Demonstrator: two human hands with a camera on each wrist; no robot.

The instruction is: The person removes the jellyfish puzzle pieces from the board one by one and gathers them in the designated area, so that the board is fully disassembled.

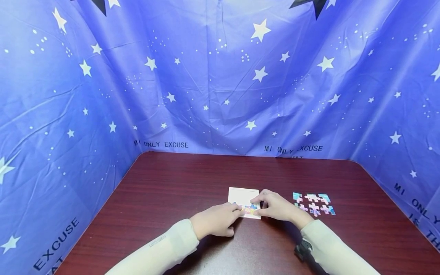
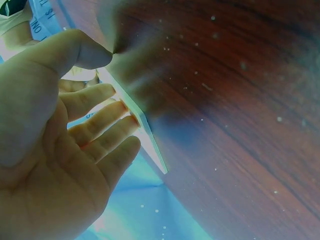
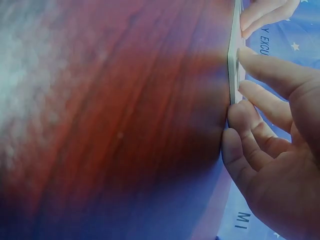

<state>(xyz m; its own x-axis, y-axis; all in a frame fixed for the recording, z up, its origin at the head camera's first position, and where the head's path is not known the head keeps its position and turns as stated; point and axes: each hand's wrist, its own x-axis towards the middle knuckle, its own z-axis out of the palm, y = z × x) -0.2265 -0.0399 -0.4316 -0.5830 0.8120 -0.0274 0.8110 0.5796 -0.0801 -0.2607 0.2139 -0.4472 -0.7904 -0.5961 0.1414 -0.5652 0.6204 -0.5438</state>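
A small white puzzle tray [image 1: 242, 194] lies on the table, its far part plain white and its near part filled with colourful jigsaw pieces [image 1: 248, 211]. My left hand [image 1: 214, 220] reaches in from the left, its fairly straight fingers resting on the tray's near left part. In the left wrist view its fingertips lie along the tray edge [image 2: 142, 117], with the thumb apart. My right hand [image 1: 276, 206] is at the tray's right side. Its thumb and index finger straddle a blue-and-yellow jigsaw piece at the near right, while the other fingers curl beside the rim [image 3: 232, 75].
Several loose pink-and-blue jigsaw pieces [image 1: 314, 208] lie in two rows to the right of the tray, near my right forearm. The dark red wooden table [image 1: 165, 183] is bounded by a blue star-printed curtain [image 1: 206, 91] at the back and sides.
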